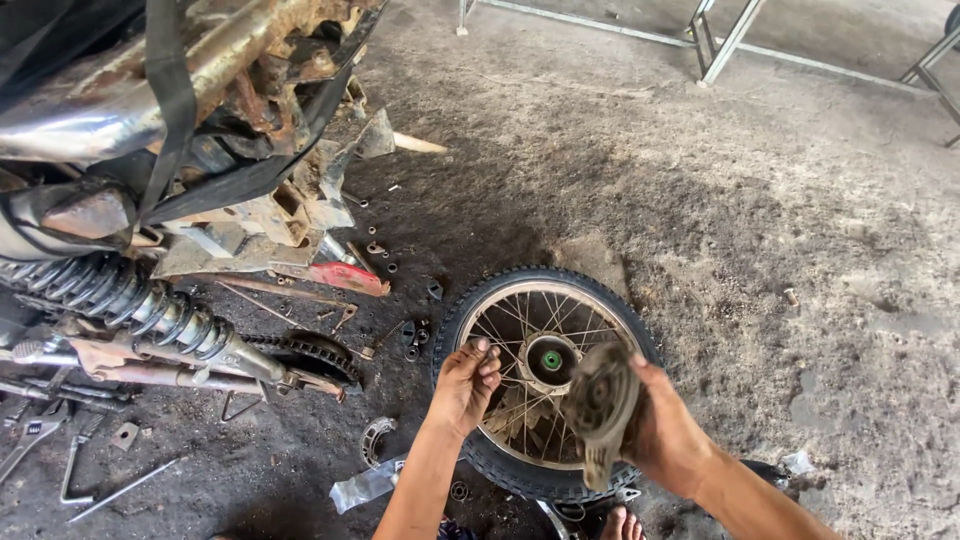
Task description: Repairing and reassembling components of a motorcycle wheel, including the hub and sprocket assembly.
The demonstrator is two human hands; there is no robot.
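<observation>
A spoked motorcycle wheel (545, 290) with a black tyre lies flat on the dirty concrete floor, its hub (551, 360) showing a green centre. My left hand (465, 385) rests on the wheel's left rim, fingers curled over the spokes, holding nothing I can make out. My right hand (665, 430) grips a round, dusty metal hub plate (600, 405), held on edge and blurred, just right of the hub above the spokes.
A rusty motorcycle rear (200, 150) with a coil shock (130, 300) and chain sprocket (315, 355) stands at left. Spanners (40, 430), bolts and nuts (410, 335) and a brake shoe (375, 438) litter the floor. A metal frame (715, 40) stands far back. A bare foot (625, 525) shows below.
</observation>
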